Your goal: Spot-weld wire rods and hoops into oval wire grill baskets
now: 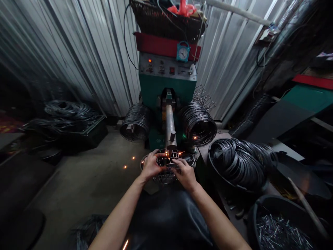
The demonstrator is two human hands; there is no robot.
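Note:
A small wire basket (166, 177) of bent metal wire sits under the electrode tip of a green spot welder (169, 86). My left hand (151, 166) grips its left side, thumb and fingers curled around the wires. On the opposite side, the fingers of my right hand (185, 173) are pinched on the basket's upper wires. Orange sparks (167, 153) glow at the contact point between the two hands, and a few more fly off to the left. The welder's grey upper arm (170, 121) reaches toward me just above the basket.
Wire ring bundles hang left (136, 121) and right (199, 123) of the welder. To the right stand a tub of wire rings (238, 165) and a black bucket (253, 211) holding short wire pieces. A blue clock (183, 52) is on the machine. More coiled wire (67, 109) lies far left.

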